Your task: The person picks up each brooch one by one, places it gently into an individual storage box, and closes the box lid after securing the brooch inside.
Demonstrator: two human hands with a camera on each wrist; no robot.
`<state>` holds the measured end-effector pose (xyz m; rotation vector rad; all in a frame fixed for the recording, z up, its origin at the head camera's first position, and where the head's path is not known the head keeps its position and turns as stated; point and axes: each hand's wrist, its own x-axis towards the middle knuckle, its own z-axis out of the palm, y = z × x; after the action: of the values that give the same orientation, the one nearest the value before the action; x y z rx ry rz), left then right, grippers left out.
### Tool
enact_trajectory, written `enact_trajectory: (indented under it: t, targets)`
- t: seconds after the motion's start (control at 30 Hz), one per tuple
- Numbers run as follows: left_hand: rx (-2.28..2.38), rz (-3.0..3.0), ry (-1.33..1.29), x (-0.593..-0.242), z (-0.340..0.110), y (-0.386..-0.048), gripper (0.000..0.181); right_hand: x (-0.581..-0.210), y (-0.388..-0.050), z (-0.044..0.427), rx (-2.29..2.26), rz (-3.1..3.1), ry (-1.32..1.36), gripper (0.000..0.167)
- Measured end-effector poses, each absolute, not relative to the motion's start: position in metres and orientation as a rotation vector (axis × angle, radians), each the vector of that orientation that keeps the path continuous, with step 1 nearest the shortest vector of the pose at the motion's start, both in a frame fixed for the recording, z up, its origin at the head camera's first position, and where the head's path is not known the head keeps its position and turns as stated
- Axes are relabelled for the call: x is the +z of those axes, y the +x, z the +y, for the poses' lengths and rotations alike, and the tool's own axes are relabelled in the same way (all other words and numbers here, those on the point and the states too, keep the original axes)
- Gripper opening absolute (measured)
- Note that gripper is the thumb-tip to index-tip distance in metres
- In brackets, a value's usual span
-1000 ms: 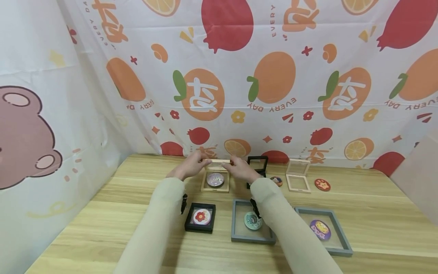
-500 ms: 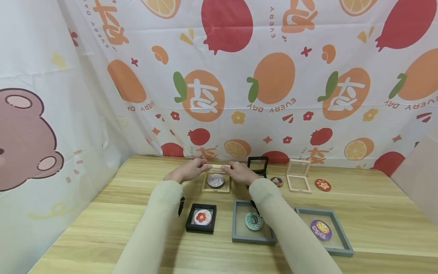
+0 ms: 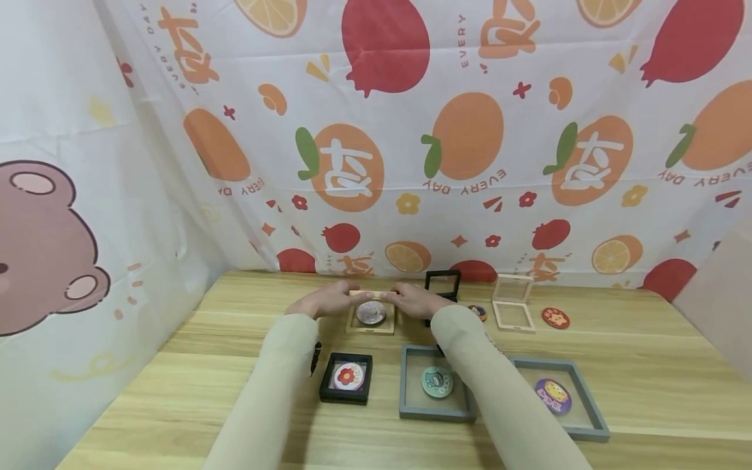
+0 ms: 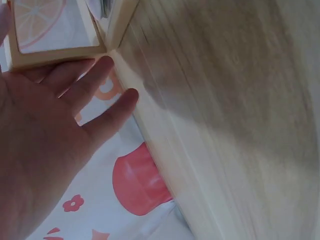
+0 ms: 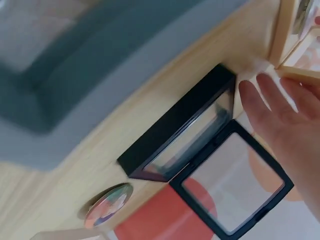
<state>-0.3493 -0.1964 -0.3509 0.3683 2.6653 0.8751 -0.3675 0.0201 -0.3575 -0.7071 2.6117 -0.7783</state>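
Observation:
My left hand (image 3: 329, 300) and right hand (image 3: 416, 300) hold the raised lid (image 3: 365, 293) of a small wooden display frame from both sides, thumbs in front and fingers behind. The lid leans forward over the frame's base (image 3: 370, 331), still apart from its front edge. A shiny pale purple round badge (image 3: 371, 313) lies in the base. In the left wrist view, the fingers (image 4: 82, 90) reach along the back of the lid's wooden rim (image 4: 60, 57). The right wrist view shows the fingers (image 5: 272, 97) beside the hinge corner, near an open black frame (image 5: 182, 130).
Nearer me lie a black frame (image 3: 331, 396) with a flower badge, a grey frame (image 3: 437, 415) with a green badge, and another grey frame (image 3: 587, 391) with a purple badge. At the right are an open wooden frame (image 3: 499, 316) and a red badge (image 3: 555, 318).
The lid has tipped forward and down toward the base, with both hands lowering along with it. The badge and the other frames stay in place, and the head view shifts slightly.

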Motion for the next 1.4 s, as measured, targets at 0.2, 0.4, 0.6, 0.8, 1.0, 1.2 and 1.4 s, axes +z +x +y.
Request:
enact_trajectory:
  t: [0.2, 0.4, 0.6, 0.8, 1.0, 1.2, 1.4]
  targets:
    - [0.775, 2.665, 0.291, -0.351, -0.196, -0.348, 0.086, -0.357, -0.367, 0.025, -0.781, 2.559, -0.717, 0.06]
    - [0.759, 2.637, 0.294, -0.349, -0.198, -0.349, 0.085, -0.356, -0.366, 0.025, -0.732, 2.544, -0.699, 0.065]
    - [0.763, 2.616, 0.307, -0.355, -0.197, -0.349, 0.08, -0.359, -0.366, 0.027, -0.679, 2.51, -0.714, 0.067]
    - [0.797, 2.616, 0.298, -0.355, -0.197, -0.349, 0.078, -0.358, -0.368, 0.024, -0.643, 2.53, -0.747, 0.067]
    - [0.768, 2.566, 0.346, -0.348, -0.2, -0.355, 0.075, -0.357, -0.372, 0.021, -0.598, 2.555, -0.756, 0.068]
    - [0.753, 2.545, 0.358, -0.346, -0.201, -0.358, 0.076, -0.356, -0.374, 0.02, -0.595, 2.566, -0.788, 0.063]
    - [0.685, 2.58, 0.374, -0.347, -0.199, -0.359, 0.06, -0.359, -0.374, 0.022, -0.601, 2.538, -0.767, 0.068]
